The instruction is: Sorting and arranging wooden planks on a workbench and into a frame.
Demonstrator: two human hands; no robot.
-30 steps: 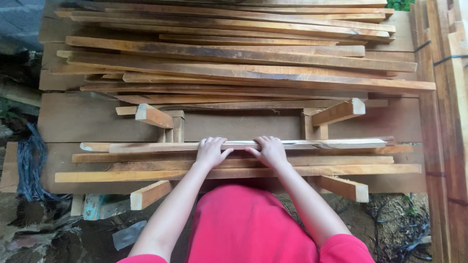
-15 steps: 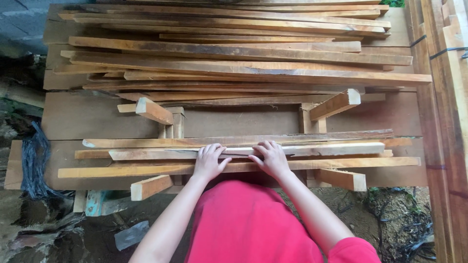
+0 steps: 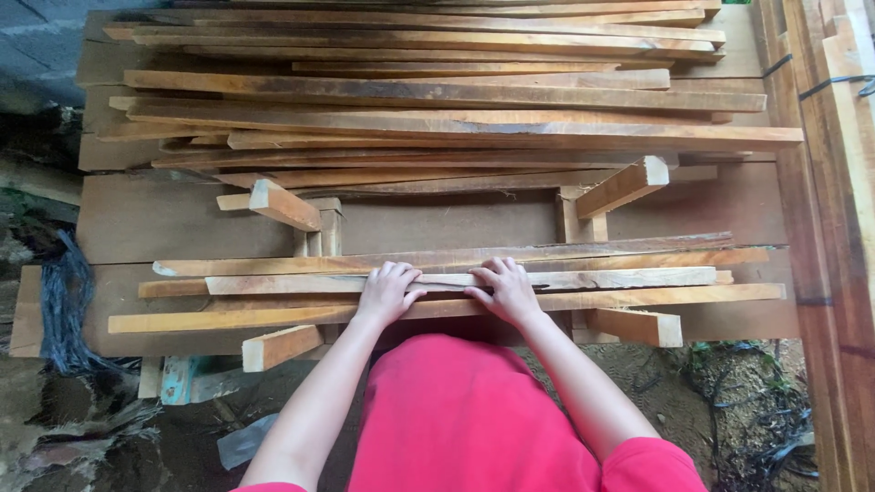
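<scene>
My left hand and my right hand lie side by side, palms down, on a small bundle of long thin wooden slats that runs left to right in front of me. The fingers of both hands curl over a pale slat in the middle of the bundle. An orange-brown slat runs under my wrists, nearest to my body. The bundle rests on two wooden cradle frames, one at the left and one at the right.
A big stack of long wooden planks lies behind the cradles on a dark board table. More timber stands along the right edge. Dark netting and debris lie on the ground at left. My red clothing fills the bottom.
Both hands have stayed on the slats and shifted slightly. The pale slat under my fingers has slid a little relative to the others. The view has tilted slightly.
</scene>
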